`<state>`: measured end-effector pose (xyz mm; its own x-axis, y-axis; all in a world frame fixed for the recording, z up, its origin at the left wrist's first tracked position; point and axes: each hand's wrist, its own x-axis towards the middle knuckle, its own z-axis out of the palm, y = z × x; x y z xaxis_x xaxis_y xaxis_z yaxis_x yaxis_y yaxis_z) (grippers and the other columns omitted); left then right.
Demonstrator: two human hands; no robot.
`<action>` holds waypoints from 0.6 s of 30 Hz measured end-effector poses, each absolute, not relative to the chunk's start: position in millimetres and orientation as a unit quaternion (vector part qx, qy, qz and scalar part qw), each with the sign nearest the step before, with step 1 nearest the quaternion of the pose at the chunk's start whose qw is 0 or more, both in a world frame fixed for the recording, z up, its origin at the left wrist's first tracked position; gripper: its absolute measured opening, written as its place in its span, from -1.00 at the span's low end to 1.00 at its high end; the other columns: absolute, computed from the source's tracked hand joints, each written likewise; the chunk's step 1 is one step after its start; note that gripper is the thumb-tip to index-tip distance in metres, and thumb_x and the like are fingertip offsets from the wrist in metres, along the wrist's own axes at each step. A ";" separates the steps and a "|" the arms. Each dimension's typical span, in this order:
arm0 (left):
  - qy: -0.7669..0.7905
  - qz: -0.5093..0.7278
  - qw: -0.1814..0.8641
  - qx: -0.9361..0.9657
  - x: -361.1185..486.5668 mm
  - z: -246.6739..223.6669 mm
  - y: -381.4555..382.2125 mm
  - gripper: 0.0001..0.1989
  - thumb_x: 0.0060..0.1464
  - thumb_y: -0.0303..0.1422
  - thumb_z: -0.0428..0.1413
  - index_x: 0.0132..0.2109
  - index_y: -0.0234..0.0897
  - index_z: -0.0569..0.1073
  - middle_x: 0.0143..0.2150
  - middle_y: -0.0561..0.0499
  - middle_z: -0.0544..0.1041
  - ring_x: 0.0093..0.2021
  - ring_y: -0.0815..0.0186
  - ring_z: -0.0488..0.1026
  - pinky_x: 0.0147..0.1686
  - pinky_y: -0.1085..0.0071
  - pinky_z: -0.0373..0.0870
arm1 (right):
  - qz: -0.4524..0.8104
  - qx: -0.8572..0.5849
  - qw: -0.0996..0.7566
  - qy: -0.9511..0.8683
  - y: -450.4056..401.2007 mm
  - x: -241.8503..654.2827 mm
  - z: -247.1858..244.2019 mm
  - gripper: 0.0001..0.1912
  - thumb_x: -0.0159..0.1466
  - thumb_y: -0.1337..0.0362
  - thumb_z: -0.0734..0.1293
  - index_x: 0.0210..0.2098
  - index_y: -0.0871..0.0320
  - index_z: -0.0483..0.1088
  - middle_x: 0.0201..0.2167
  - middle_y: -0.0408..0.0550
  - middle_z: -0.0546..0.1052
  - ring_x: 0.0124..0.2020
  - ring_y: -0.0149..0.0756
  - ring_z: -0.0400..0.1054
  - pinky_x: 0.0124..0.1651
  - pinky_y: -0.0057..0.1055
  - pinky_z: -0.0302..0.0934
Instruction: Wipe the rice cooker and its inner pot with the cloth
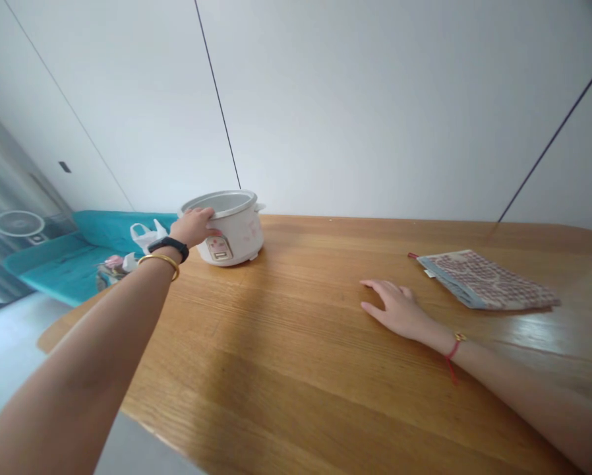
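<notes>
A white rice cooker (240, 231) without a lid stands on the wooden table, left of the middle, near the wall. Its control panel with a switch faces toward me and pink marks show on its side. My left hand (193, 225) grips it at the left side, fingers over the rim and thumb lower down on the outer wall. Inside the pot only the grey-white upper wall shows. My right hand (395, 309) is low at the table, right of the middle, fingers apart and holding nothing. Nearest to it lies a folded checked cloth (488, 280).
The wooden table (296, 369) runs up to a white panelled wall (375, 105). Beyond its left end are a teal sofa (59, 254), a white plastic bag (148, 236) and a round fan (19, 224). The table's rounded near edge shows at lower left.
</notes>
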<state>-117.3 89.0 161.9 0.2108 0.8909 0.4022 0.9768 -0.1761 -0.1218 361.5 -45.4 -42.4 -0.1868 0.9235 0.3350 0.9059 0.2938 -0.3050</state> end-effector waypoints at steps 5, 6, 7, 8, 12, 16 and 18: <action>-0.657 -0.032 0.185 -0.730 -129.4 169.2 103.3 -0.60 0.39 -0.14 0.10 0.10 -0.45 0.39 0.18 -0.29 0.50 0.16 0.03 0.39 0.12 0.09 0.39 | 0.018 -0.591 0.220 -0.776 -47.5 359.6 -37.9 -0.49 0.40 0.01 0.20 0.24 0.06 0.38 0.27 0.12 0.42 0.31 0.08 0.27 0.31 0.17 0.12; -0.657 -0.025 0.188 -0.730 -132.3 170.2 106.6 -0.59 0.40 -0.12 0.08 0.10 -0.44 0.39 0.18 -0.29 0.50 0.15 0.03 0.38 0.12 0.08 0.39 | 0.019 -0.589 0.218 -0.778 -48.3 360.3 -37.5 -0.50 0.40 0.01 0.19 0.24 0.05 0.38 0.28 0.11 0.42 0.32 0.08 0.26 0.31 0.16 0.12; -0.659 -0.023 0.189 -0.728 -135.6 170.7 110.1 -0.57 0.41 -0.10 0.06 0.10 -0.44 0.39 0.18 -0.29 0.50 0.14 0.04 0.38 0.13 0.07 0.39 | 0.017 -0.587 0.217 -0.780 -49.0 361.1 -37.3 -0.50 0.41 0.02 0.19 0.24 0.05 0.38 0.28 0.10 0.41 0.32 0.07 0.26 0.31 0.16 0.11; -0.663 -0.024 0.189 -0.724 -139.2 170.8 113.5 -0.55 0.41 -0.07 0.04 0.10 -0.44 0.39 0.17 -0.28 0.49 0.14 0.04 0.37 0.14 0.06 0.38 | 0.015 -0.586 0.216 -0.781 -49.8 361.7 -37.2 -0.51 0.41 0.03 0.19 0.24 0.04 0.39 0.29 0.10 0.41 0.33 0.07 0.25 0.31 0.16 0.11; -0.678 -0.030 0.177 -0.712 -149.7 168.1 121.6 -0.54 0.41 -0.06 0.04 0.12 -0.43 0.38 0.20 -0.29 0.46 0.19 0.01 0.34 0.17 0.01 0.35 | 0.000 -0.584 0.210 -0.784 -51.7 360.8 -39.1 -0.53 0.43 0.05 0.18 0.24 0.03 0.41 0.29 0.09 0.41 0.34 0.07 0.24 0.32 0.17 0.10; -0.684 -0.067 0.198 -0.699 -145.9 160.4 110.5 -0.54 0.38 -0.14 0.09 0.24 -0.38 0.35 0.33 -0.33 0.36 0.31 -0.14 0.26 0.24 -0.34 0.18 | -0.007 -0.586 0.217 -0.781 -52.1 355.4 -41.9 -0.52 0.41 0.03 0.19 0.23 0.03 0.41 0.28 0.10 0.41 0.33 0.07 0.25 0.31 0.17 0.11; -0.673 -0.111 0.230 -0.694 -138.6 154.0 98.8 -0.49 0.37 -0.18 0.10 0.33 -0.32 0.29 0.45 -0.33 0.22 0.40 -0.22 0.15 0.27 -0.48 0.02 | -0.021 -0.598 0.232 -0.767 -49.9 357.5 -37.7 -0.51 0.40 0.01 0.21 0.23 0.04 0.40 0.29 0.10 0.40 0.33 0.09 0.25 0.31 0.19 0.11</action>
<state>-138.6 98.8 154.0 0.0684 0.8835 0.4634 0.9853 0.0130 -0.1702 357.5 -49.9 -37.7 -0.1767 0.9075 0.3811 0.9272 0.2834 -0.2451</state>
